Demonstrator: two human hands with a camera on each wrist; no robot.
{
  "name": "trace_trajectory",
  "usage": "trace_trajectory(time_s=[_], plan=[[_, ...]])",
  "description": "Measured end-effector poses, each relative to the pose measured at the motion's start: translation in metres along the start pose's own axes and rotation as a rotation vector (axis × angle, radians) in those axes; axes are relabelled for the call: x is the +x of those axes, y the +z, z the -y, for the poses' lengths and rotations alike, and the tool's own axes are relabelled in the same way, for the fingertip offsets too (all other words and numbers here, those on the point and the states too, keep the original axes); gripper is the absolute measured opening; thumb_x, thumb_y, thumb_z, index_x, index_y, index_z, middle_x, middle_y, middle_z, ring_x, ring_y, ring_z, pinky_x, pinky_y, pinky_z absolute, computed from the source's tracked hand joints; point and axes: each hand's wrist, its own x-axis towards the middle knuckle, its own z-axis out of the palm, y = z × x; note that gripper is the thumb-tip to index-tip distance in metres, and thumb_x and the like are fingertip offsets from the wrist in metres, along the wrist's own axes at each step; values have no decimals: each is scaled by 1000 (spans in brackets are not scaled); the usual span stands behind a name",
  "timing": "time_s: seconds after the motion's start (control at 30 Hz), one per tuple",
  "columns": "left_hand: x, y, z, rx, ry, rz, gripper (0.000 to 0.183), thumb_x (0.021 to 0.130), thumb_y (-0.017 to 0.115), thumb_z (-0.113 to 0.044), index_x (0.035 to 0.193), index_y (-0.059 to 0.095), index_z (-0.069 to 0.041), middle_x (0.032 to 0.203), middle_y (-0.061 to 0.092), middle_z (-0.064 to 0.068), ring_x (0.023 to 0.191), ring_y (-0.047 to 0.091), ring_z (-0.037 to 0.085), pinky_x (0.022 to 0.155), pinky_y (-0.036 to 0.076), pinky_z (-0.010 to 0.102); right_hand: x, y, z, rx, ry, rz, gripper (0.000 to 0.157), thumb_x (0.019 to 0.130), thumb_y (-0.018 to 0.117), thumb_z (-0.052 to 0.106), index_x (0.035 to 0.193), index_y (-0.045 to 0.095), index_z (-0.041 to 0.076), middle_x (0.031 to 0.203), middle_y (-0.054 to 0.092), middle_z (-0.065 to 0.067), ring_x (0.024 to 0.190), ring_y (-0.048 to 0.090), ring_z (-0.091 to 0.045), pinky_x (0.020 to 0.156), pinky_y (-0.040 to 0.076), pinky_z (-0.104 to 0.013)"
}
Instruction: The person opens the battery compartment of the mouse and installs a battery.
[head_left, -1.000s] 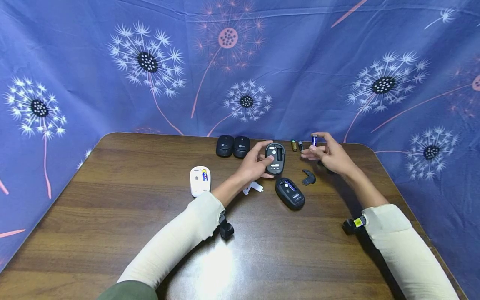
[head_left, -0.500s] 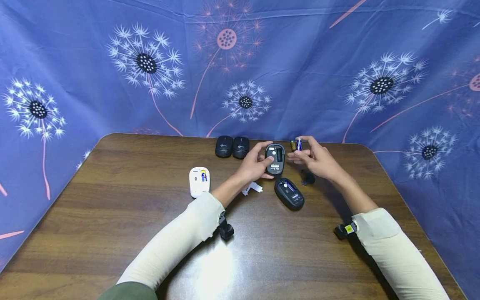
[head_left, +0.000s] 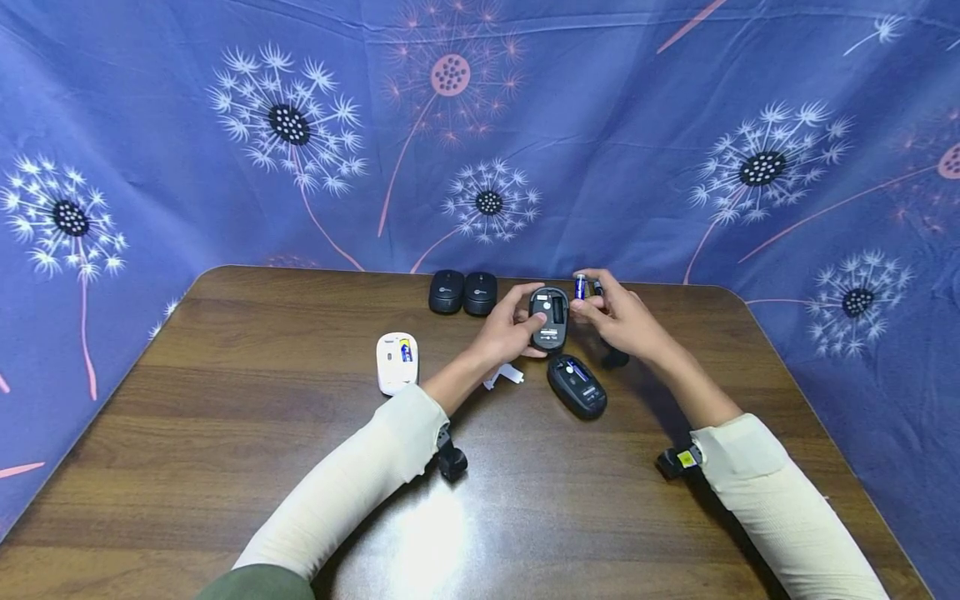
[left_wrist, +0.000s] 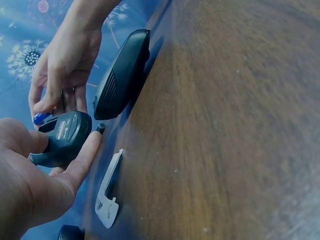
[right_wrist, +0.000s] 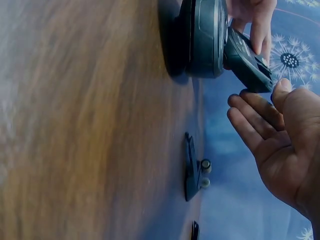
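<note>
"Gripping what, that left hand (head_left: pixel 512 331)?"

"Its fingers are holding an upturned black computer mouse (head_left: pixel 552 337) near the far edge of the worktop (head_left: pixel 300 450), its battery bay showing."

"And the right hand (head_left: pixel 632 323)?"

"Its fingers are pinching a blue battery (head_left: pixel 581 287), upright, just beside that mouse."

"What is lying around them?"

"A second upturned black mouse (head_left: pixel 577 388) is lying nearer the person, with a white battery cover (head_left: pixel 511 374) to its left. An upturned white mouse (head_left: pixel 397 368) is resting farther left, and two more black mice (head_left: pixel 447 292) are sitting side by side behind."

"And below the right hand?"

"Something dark, probably a black battery cover (right_wrist: pixel 191 172); the hand is partly hiding it."
</note>
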Motion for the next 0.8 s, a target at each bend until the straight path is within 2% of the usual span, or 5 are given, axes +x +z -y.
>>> trace_trajectory(time_s=[0.3,0.47,0.6,0.7,0.8], plan=[[0,1,-3,-13,-3,13,57,116,58,-4,169,48,-23,112,66,16,92,75,22,91,75,52,2,7,12,13,-10,38,56,118,61,21,169,40,11,146,74,-27,132,75,-46,111,66,-61],[0,1,-3,-14,3,14,56,117,58,-5,169,47,-22,109,64,14,91,75,21,90,75,51,3,15,15,-30,-52,36,54,117,65,22,166,43,11,149,71,-28,135,73,-47,113,63,-66],[0,1,-4,-13,1,7,56,117,58,-7,169,47,-23,111,64,16,90,76,22,85,76,45,4,17,14,-22,-41,57,55,116,67,22,164,44,13,152,68,-24,140,69,-45,120,59,-67],[0,1,-5,-13,-5,5,56,117,58,-7,169,47,-23,110,64,15,89,75,22,83,76,42,4,17,14,16,-12,71,55,115,69,21,163,45,15,153,66,-22,142,67,-43,121,58,-63],[0,0,-5,-14,-4,9,56,117,58,-7,169,47,-23,109,64,15,88,75,21,83,76,42,5,17,15,85,20,77,57,113,71,17,164,46,12,153,65,-23,135,69,-36,114,62,-47]])
